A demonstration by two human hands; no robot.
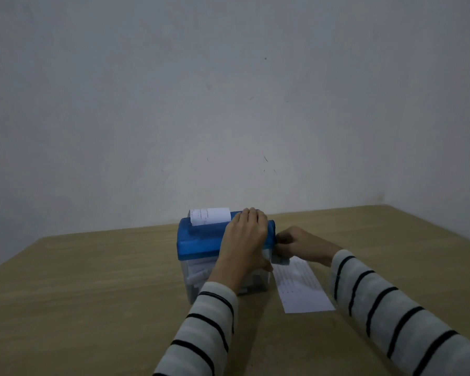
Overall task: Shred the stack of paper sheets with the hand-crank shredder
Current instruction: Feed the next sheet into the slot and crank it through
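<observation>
A small hand-crank shredder (201, 242) with a blue top and a clear bin stands on the wooden table (92, 294). White shreds fill the bin. A short piece of a printed sheet (210, 216) sticks up from the slot at the back of the blue top. My left hand (244, 240) lies over the right part of the blue top, fingers draped over it and thumb down the front. My right hand (300, 245) grips the crank (280, 260) at the shredder's right side. A stack of printed paper sheets (301, 287) lies flat on the table just right of the shredder.
A bare grey wall rises right behind the table. The table's far edge runs just behind the shredder, and its right corner is at the far right. Both forearms wear white sleeves with black stripes.
</observation>
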